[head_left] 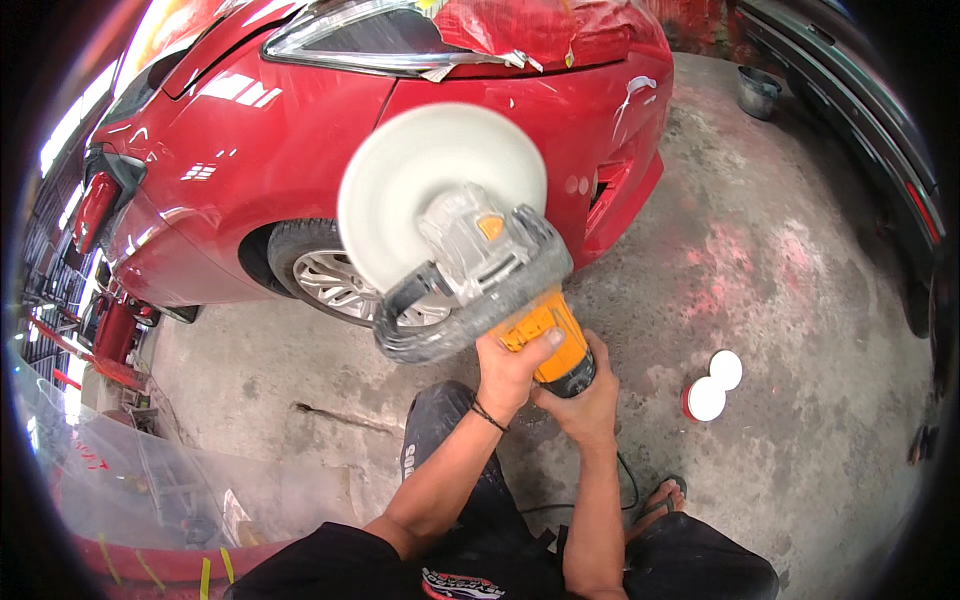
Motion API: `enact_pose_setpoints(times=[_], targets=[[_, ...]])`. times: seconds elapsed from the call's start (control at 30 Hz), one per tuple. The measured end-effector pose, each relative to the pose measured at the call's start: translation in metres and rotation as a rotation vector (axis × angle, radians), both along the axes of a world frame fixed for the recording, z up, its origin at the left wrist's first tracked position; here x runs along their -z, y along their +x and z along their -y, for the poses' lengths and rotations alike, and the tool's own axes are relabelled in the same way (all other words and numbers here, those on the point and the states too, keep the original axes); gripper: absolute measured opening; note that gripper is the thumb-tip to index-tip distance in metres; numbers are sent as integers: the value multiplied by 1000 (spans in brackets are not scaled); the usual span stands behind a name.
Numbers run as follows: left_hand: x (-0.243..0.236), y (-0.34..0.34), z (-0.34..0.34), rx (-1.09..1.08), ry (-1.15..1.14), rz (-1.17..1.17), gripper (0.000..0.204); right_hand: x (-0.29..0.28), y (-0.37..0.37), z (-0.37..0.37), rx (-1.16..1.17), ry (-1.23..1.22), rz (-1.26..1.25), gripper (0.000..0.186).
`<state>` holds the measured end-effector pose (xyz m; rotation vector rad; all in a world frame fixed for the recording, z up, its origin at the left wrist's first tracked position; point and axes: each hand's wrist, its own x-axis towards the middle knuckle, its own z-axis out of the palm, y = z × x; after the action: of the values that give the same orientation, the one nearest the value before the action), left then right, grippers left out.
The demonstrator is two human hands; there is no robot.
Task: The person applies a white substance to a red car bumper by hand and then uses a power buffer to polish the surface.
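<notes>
Both my hands hold an orange and grey car polisher with a thick D-shaped front handle. My left hand wraps round its orange body just behind the head, thumb on top. Lower down, my right hand grips the black rear end. The round white polishing pad is blurred at its rim and covers part of the red car's front fender. Whether the pad touches the paint I cannot tell. Below the pad shows the car's front wheel; to its right is the red bumper.
Red masking sheet covers part of the bonnet. On the concrete floor at right stand a white-topped red tin and a white lid. A black bucket stands near a dark car. The power cord runs by my foot.
</notes>
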<state>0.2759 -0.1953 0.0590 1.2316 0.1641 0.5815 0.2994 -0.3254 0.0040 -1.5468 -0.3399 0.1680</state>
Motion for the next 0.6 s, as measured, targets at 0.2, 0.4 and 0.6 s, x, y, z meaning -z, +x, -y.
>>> enact_pose_setpoints(times=[0.2,0.4,0.6], targets=[[62,-8,6,142,31,-189,54,80,-29,-2,122,132,-84,100],[32,36,9,190,405,-226,61,78,-21,-12,216,329,-152,95],[-7,45,3,72,387,-144,71,47,-15,-35,238,343,-147,98]])
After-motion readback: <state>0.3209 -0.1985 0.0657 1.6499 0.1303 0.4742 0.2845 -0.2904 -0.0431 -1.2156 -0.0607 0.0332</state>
